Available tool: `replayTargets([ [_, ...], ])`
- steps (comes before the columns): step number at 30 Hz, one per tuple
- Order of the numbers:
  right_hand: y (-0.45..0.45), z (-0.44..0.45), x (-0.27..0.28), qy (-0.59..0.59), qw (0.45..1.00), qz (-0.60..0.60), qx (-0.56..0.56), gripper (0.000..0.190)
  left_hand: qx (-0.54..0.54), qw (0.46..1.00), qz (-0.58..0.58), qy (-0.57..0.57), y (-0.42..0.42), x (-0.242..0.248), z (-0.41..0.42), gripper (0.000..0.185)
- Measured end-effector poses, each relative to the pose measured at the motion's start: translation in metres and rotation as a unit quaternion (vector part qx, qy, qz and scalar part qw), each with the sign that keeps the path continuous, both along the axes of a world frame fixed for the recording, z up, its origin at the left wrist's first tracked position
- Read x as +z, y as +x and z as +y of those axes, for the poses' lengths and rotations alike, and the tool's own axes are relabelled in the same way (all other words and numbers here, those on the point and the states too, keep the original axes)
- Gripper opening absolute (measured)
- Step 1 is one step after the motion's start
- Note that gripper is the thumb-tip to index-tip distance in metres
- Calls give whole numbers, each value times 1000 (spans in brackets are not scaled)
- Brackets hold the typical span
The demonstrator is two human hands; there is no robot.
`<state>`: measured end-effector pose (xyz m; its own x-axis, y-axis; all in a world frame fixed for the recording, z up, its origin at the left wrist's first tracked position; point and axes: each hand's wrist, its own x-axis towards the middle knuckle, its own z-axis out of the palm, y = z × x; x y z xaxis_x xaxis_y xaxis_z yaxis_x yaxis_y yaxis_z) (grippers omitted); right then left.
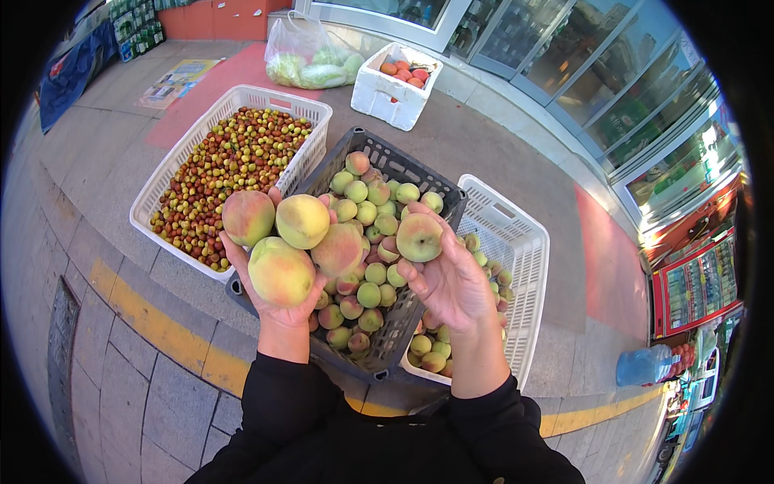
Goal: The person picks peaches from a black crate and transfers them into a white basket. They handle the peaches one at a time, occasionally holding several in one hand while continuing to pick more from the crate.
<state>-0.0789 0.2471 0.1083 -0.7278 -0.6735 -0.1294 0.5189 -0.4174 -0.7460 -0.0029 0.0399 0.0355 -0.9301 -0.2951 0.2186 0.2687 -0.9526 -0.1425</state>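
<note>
Cupped palm-up, my left hand [293,314] carries several large peaches [281,272], yellow-green with red blush. My right hand [462,290] grips a single peach [419,237], its stem hollow facing up, between thumb and fingers. Both hands are above a black plastic crate [402,163] of smaller greenish peaches [369,295]. On the crate's right stands a white plastic basket [532,254], partly filled with more small peaches [432,361]; my right forearm hides some of it. To the left, a white basket [311,154] is full of red-and-green jujubes [236,163].
Beyond the crates are a white foam box [387,106] of orange-red round fruit [405,72] and a plastic bag [311,54] of pale green vegetables. Glass shopfront doors [580,54] line the far side. At right stand a blue water jug [641,366] and a red drinks cabinet [695,290].
</note>
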Motion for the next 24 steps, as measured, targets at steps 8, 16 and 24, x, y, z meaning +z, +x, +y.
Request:
replayTargets([
  [8, -1, 6, -3, 69, 996, 46, 32, 56, -18, 1000, 19, 11, 1, 1, -2, 82],
  [16, -9, 33, -2, 97, 988, 104, -60, 57, 5, 1000, 2, 10, 0, 1, 0, 88],
  [24, -129, 213, -141, 69, 873, -85, -475, 38, -27, 998, 44, 20, 3, -1, -7, 80],
])
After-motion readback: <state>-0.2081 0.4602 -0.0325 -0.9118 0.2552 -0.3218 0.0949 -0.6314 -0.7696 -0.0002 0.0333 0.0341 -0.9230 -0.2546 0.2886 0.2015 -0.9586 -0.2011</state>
